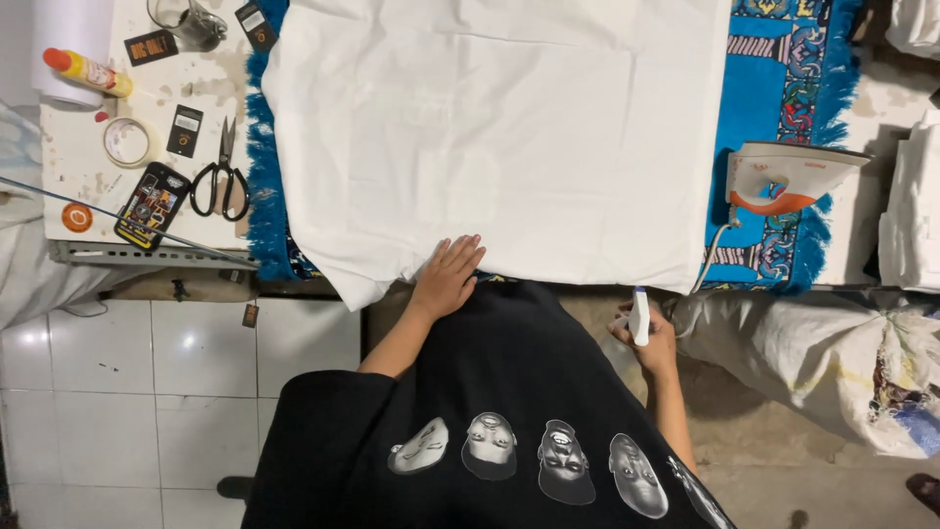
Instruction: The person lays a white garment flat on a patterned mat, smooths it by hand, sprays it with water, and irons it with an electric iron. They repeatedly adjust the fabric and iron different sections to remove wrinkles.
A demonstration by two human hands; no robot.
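A large white cloth (499,137) lies spread flat over a blue patterned mat (764,108) on the table. My left hand (448,274) rests flat, fingers apart, on the cloth's near edge. My right hand (648,333) hangs below the table edge, closed around a small white spray bottle (639,315). A white and orange iron (783,176) stands on the mat to the right of the cloth.
Left of the cloth, a white board holds black scissors (221,181), a phone (152,204), a tape roll (129,142), a glue bottle (88,71) and small black tags. Folded white cloths (911,206) are stacked at far right. A woven sack (832,353) sits below.
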